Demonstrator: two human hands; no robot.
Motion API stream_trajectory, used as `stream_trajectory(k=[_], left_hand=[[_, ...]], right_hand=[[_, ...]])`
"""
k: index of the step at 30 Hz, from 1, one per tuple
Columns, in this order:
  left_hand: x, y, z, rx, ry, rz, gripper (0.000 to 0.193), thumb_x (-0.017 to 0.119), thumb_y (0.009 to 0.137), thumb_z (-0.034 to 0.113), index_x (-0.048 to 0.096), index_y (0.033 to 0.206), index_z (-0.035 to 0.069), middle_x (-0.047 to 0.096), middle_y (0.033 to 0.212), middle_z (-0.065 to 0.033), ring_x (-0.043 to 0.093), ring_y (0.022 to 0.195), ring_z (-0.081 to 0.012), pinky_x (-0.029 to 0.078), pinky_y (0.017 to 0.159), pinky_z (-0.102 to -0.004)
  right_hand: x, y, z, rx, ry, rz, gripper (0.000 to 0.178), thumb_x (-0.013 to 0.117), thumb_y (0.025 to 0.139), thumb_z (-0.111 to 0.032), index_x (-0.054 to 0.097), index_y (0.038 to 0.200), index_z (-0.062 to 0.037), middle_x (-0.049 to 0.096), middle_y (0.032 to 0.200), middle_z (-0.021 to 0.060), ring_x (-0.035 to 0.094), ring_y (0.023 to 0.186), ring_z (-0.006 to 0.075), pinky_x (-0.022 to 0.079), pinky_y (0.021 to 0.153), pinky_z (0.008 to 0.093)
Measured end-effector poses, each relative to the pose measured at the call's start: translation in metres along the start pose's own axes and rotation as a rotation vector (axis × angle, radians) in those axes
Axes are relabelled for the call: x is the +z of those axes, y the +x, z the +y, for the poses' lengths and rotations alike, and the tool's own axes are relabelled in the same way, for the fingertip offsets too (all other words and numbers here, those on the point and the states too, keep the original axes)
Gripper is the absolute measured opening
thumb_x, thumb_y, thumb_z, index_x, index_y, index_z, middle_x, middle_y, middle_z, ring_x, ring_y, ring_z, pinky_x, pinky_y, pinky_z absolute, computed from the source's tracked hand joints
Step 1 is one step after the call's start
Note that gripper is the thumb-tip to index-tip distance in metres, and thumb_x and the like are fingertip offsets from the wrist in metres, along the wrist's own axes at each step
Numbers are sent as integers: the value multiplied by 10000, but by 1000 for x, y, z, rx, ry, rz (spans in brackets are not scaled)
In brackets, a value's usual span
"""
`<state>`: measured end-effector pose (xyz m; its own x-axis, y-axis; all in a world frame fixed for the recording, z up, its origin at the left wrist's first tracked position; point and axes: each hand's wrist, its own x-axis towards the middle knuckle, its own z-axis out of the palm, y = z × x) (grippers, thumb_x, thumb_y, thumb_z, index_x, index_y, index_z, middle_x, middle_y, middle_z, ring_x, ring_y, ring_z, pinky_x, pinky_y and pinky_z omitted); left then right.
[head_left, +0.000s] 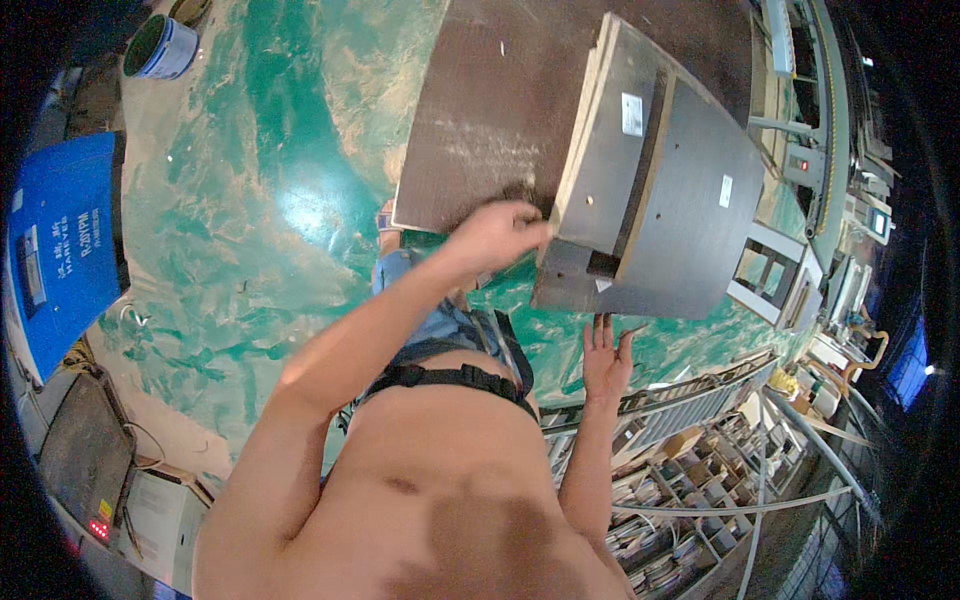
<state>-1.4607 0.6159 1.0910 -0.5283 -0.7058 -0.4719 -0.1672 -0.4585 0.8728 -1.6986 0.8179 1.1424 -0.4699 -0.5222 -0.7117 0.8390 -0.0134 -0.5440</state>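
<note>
Left fingers curled by the panels, grip unclear; right fingers opened at their near edge, unclosed; beyond, panels lay already stacked, askew, over the board.

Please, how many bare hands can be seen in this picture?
2. The left hand is beside the left edge of the grey boards; the right hand is open at their near edge. Neither is fully hidden.

Green floor is streaked with pale dust | open bucket is placed at upper left | blue housing is seen at left | red lights are shown on dark unit | assorted pieces are heaped at lower right
</note>
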Motion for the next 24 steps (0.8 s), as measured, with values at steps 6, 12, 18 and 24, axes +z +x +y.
stream_trajectory(k=[6, 12, 18, 24], left_hand=[[27, -10, -16, 42, -145, -90, 509, 602, 777, 355, 527, 1102, -29, 618, 980, -169, 592, 933, -239, 456, 798, -317], [11, 1, -3, 9, 28, -90, 512, 590, 767, 380, 540, 1072, -29, 619, 944, -184, 605, 886, -284, 461, 786, -337], [3, 30, 26, 51, 160, 93, 628, 578, 755, 486, 509, 1112, -26, 620, 896, -196, 607, 836, -316, 468, 744, -358], [2, 56, 38, 39, 368, 164, 745, 603, 709, 557, 469, 1130, -42, 573, 1005, -253, 557, 968, -355, 430, 834, -395]], right_hand=[[15, 5, 20, -26, -112, 132, 323, 444, 905, -290, 436, 1152, -82, 397, 1261, 115, 337, 1196, 291, 256, 1012, 464], [22, 9, 28, -51, -116, 157, 323, 422, 919, -267, 430, 1143, -34, 409, 1220, 123, 337, 1188, 275, 223, 1040, 433], [12, 19, 32, -55, -99, 95, 413, 395, 924, -314, 385, 1230, -36, 389, 1254, 122, 301, 1218, 265, 177, 1059, 418], [6, 25, 48, -64, -144, -75, 509, 454, 899, -311, 282, 1298, -45, 254, 1351, 150, 214, 1268, 283, 150, 1059, 443]])
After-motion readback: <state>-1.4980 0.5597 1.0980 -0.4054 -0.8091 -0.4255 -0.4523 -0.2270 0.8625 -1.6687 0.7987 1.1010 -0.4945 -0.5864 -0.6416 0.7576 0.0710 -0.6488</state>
